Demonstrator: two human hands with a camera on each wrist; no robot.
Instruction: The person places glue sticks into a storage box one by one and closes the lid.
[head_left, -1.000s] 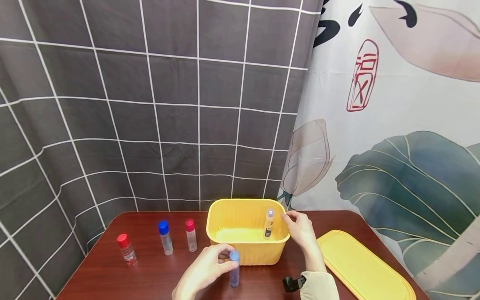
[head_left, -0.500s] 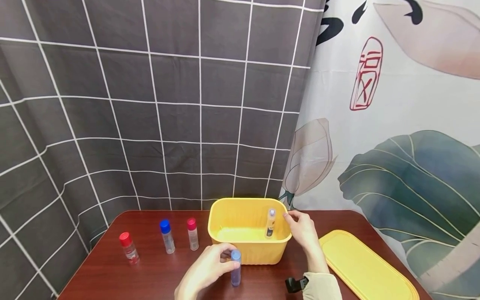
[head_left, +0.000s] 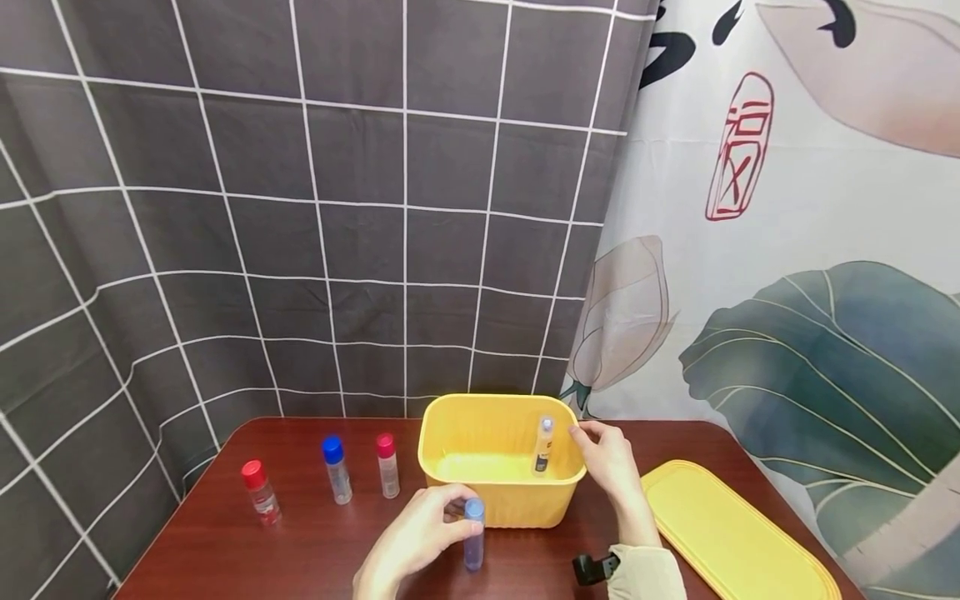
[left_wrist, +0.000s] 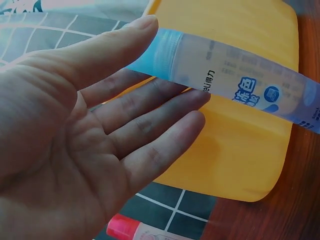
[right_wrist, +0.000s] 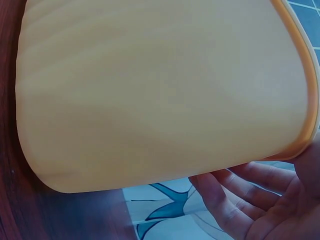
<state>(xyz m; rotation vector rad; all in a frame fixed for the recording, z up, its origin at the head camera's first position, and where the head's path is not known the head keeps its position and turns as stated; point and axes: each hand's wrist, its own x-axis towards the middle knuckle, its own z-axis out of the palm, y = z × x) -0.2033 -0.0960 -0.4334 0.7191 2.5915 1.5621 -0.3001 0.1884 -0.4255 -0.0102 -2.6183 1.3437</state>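
Observation:
My left hand [head_left: 420, 529] pinches the cap of a translucent blue glue bottle [head_left: 473, 550] between thumb and fingers. The bottle is upright in front of the yellow box; whether its base touches the table cannot be told. Printed lettering shows on the bottle's side [left_wrist: 250, 87] in the left wrist view. My right hand [head_left: 609, 462] holds the right rim of the yellow box [head_left: 525, 507], thumb at the edge; in the right wrist view its fingers [right_wrist: 225, 200] lie along the box's outer wall. Inside the box, a pale-capped glue bottle [head_left: 543, 450] stands near the right end.
Left of the box stand a red-capped bottle [head_left: 262, 496], a blue-capped bottle [head_left: 337, 473] and a pink-red-capped bottle [head_left: 387, 468]. A yellow lid [head_left: 738, 529] lies flat at the right of the brown table [head_left: 202, 550]. A dark checked curtain [head_left: 442, 250] hangs behind.
The head view has shifted slightly, so everything appears a little further right. Both hands keep their hold, and the bottles and box stay in place.

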